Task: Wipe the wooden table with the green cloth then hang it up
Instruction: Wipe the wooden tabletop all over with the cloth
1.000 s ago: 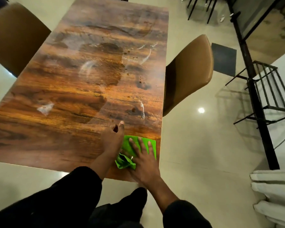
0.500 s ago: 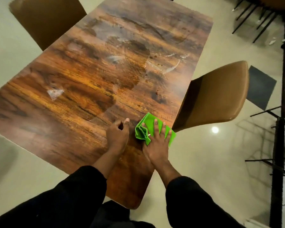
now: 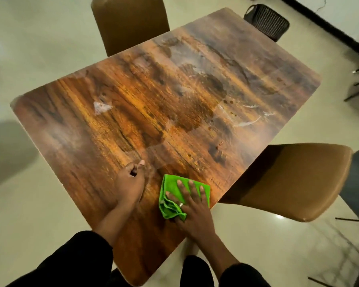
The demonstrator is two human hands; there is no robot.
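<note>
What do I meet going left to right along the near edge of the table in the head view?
Left hand resting on the wooden table → green cloth → right hand pressed flat on the cloth's right part → tan chair off the table's right edge.

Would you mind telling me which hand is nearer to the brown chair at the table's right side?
Right. The right hand presses the green cloth at the table edge just beside the brown chair; the left hand rests farther in on the wooden table.
</note>
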